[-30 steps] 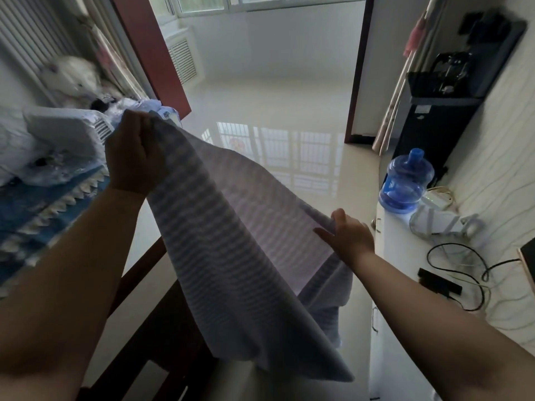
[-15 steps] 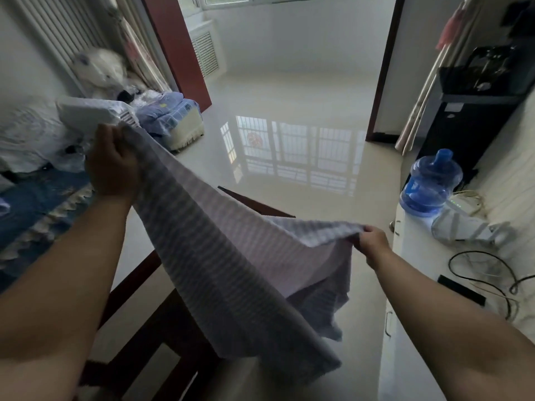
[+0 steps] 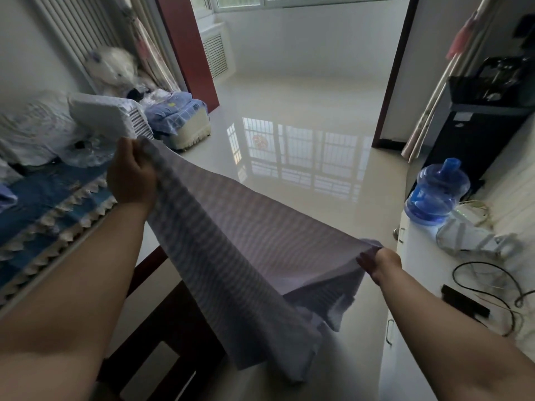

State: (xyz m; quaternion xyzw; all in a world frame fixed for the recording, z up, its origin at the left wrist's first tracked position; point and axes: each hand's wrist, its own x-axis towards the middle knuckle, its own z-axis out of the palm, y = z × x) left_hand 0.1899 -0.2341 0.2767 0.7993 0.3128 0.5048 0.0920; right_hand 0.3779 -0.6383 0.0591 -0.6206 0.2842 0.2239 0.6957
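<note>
Hanging cloth: is stretching between both hands, lower edge drooping above the chair
Left hand: is clutching its far-left corner
Right hand: is pinching its near-right corner beside the cabinet
Floor: is lying open beyond

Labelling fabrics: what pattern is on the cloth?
Fine pale grey-lilac and white stripes on the cloth, seen in the head view.
</note>
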